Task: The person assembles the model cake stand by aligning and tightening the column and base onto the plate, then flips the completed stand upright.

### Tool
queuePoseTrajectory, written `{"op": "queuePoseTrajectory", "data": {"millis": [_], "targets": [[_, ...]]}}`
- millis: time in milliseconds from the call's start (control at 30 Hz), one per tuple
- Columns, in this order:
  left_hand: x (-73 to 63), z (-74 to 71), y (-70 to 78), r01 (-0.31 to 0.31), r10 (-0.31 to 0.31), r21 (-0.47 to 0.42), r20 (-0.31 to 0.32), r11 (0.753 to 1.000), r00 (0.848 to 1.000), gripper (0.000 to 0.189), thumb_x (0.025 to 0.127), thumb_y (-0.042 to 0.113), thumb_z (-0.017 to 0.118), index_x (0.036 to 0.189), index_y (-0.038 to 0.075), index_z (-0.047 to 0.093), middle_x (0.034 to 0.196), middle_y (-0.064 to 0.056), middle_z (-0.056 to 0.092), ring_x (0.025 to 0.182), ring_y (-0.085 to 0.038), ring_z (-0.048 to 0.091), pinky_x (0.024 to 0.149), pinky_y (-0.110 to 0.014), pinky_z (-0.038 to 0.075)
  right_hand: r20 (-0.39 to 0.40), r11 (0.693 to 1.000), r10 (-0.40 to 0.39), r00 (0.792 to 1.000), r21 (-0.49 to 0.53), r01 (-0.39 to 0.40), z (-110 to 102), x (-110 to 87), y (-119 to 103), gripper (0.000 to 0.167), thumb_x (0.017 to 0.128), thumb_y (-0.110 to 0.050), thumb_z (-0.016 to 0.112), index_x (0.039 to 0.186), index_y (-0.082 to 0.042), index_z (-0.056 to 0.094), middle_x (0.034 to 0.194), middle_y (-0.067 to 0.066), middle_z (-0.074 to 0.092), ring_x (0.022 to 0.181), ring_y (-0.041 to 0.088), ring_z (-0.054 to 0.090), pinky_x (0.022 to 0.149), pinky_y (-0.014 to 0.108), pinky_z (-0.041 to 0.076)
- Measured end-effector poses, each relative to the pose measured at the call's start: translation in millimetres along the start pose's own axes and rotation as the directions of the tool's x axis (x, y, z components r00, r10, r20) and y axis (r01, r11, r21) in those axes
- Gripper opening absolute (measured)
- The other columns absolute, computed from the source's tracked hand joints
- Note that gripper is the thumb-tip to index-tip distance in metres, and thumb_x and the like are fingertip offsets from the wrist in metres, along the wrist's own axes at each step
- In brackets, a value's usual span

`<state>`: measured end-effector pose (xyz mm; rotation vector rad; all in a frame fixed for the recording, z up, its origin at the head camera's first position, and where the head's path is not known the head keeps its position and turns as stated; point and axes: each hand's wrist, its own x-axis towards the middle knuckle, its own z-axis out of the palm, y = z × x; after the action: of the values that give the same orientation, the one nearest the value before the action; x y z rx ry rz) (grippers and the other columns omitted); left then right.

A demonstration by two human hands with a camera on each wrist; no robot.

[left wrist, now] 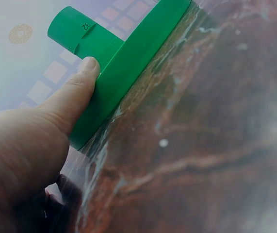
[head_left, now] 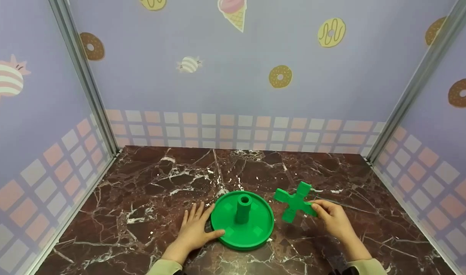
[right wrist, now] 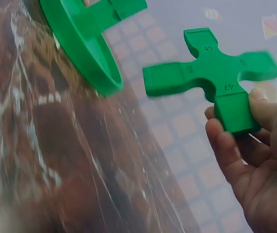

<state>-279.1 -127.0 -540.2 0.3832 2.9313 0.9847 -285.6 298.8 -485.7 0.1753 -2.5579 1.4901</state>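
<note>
A round green base (head_left: 242, 235) with a raised rim lies on the table, and a hollow green post (head_left: 243, 212) stands up from its middle. My left hand (head_left: 194, 231) lies at the left side of the base with the fingers spread. Its thumb (left wrist: 82, 77) rests over the rim, as the left wrist view shows. My right hand (head_left: 336, 221) pinches one arm of a flat green cross-shaped piece (head_left: 294, 202) between thumb and fingers, to the right of the base. Numbers mark the arms of this cross piece (right wrist: 220, 73) in the right wrist view.
The dark red marbled table (head_left: 171, 172) has white veins. Patterned panels (head_left: 198, 88) close it in at the back and both sides, with metal posts (head_left: 91, 88) at the back corners.
</note>
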Motion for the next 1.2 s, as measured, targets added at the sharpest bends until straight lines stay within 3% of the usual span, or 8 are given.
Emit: {"op": "queuePoseTrajectory", "data": {"millis": [100, 200, 433, 500, 667, 800, 933, 1200], "targets": [[0.1, 1.0, -0.8, 0.006, -0.006, -0.003, 0.002, 1.0, 1.0, 0.097, 0.086, 0.064, 0.073, 0.162, 0.016, 0.036, 0.169, -0.028, 0.02, 0.157, -0.053, 0.008, 0.126, -0.071, 0.001, 0.003, 0.998, -0.027, 1.0, 0.058, 0.026, 8, 2.9, -5, 0.025, 0.103, -0.009, 0.061, 0.12, 0.004, 0.073, 0.086, 0.009, 0.075, 0.062, 0.005, 0.066, 0.057, 0.022, 0.056], [0.0, 1.3, -1.2, 0.009, -0.009, -0.004, 0.003, 1.0, 1.0, 0.097, 0.086, 0.064, 0.073, 0.162, 0.016, 0.036, 0.169, -0.027, 0.02, 0.158, -0.053, 0.008, 0.127, -0.071, 0.001, 0.033, 0.995, -0.042, 0.999, 0.091, 0.038, 13, 5.6, -10, 0.026, 0.102, -0.011, 0.064, 0.122, 0.002, 0.072, 0.075, 0.004, 0.068, 0.054, 0.003, 0.057, 0.049, 0.02, 0.048], [-1.1, 0.9, -0.1, 0.015, -0.015, -0.001, -0.001, 1.0, 1.0, 0.096, 0.086, 0.064, 0.073, 0.161, 0.017, 0.036, 0.169, -0.027, 0.021, 0.158, -0.052, 0.008, 0.127, -0.071, 0.001, 0.124, 0.978, -0.087, 0.989, 0.201, 0.061, 25, 13.9, -30, 0.035, 0.1, -0.012, 0.067, 0.129, 0.007, 0.064, 0.097, 0.001, 0.075, 0.076, 0.008, 0.074, 0.069, 0.026, 0.064], [-1.0, 1.3, -0.2, 0.015, -0.015, 0.001, -0.002, 1.0, 1.0, 0.096, 0.086, 0.064, 0.073, 0.161, 0.017, 0.037, 0.169, -0.027, 0.021, 0.158, -0.052, 0.008, 0.127, -0.07, 0.001, 0.124, 0.973, -0.083, 0.989, 0.226, 0.053, 30, 17.4, -38, 0.035, 0.1, -0.012, 0.068, 0.129, 0.008, 0.064, 0.094, 0.004, 0.074, 0.076, 0.009, 0.074, 0.064, 0.024, 0.061], [0.4, 1.5, -0.7, 0.002, -0.001, 0.013, -0.01, 1.0, 1.0, 0.097, 0.086, 0.065, 0.072, 0.161, 0.016, 0.037, 0.169, -0.027, 0.021, 0.158, -0.052, 0.01, 0.127, -0.071, 0.002, 0.093, 0.953, 0.011, 0.996, 0.3, -0.038, 47, 26.5, -61, 0.03, 0.101, -0.014, 0.067, 0.127, 0.002, 0.067, 0.09, 0.003, 0.071, 0.074, 0.012, 0.073, 0.059, 0.023, 0.058], [1.5, 1.6, -0.9, -0.011, 0.011, 0.022, -0.015, 1.0, 1.0, 0.097, 0.086, 0.065, 0.073, 0.161, 0.015, 0.037, 0.168, -0.028, 0.023, 0.157, -0.053, 0.011, 0.126, -0.071, 0.004, 0.1, 0.924, 0.068, 0.993, 0.368, -0.1, 61, 32.2, -77, 0.03, 0.102, -0.013, 0.065, 0.128, 0.002, 0.067, 0.098, 0.004, 0.068, 0.082, 0.016, 0.073, 0.073, 0.029, 0.065], [1.8, 2.1, -1.5, -0.006, 0.007, 0.019, -0.013, 1.0, 1.0, 0.097, 0.085, 0.065, 0.073, 0.161, 0.016, 0.037, 0.168, -0.027, 0.022, 0.158, -0.052, 0.01, 0.127, -0.071, 0.002, 0.124, 0.901, 0.069, 0.99, 0.417, -0.115, 74, 37.4, -83, 0.029, 0.102, -0.011, 0.065, 0.126, 0.005, 0.068, 0.102, 0.004, 0.067, 0.086, 0.018, 0.073, 0.082, 0.033, 0.065], [1.3, 2.1, -1.5, -0.002, 0.003, 0.03, -0.013, 1.0, 1.0, 0.098, 0.085, 0.066, 0.072, 0.161, 0.017, 0.037, 0.169, -0.027, 0.023, 0.158, -0.052, 0.01, 0.127, -0.071, 0.002, 0.192, 0.868, 0.072, 0.979, 0.471, -0.156, 96, 42.9, -79, 0.035, 0.102, -0.012, 0.065, 0.127, 0.011, 0.064, 0.104, 0.004, 0.067, 0.085, 0.014, 0.07, 0.081, 0.029, 0.065]]}}
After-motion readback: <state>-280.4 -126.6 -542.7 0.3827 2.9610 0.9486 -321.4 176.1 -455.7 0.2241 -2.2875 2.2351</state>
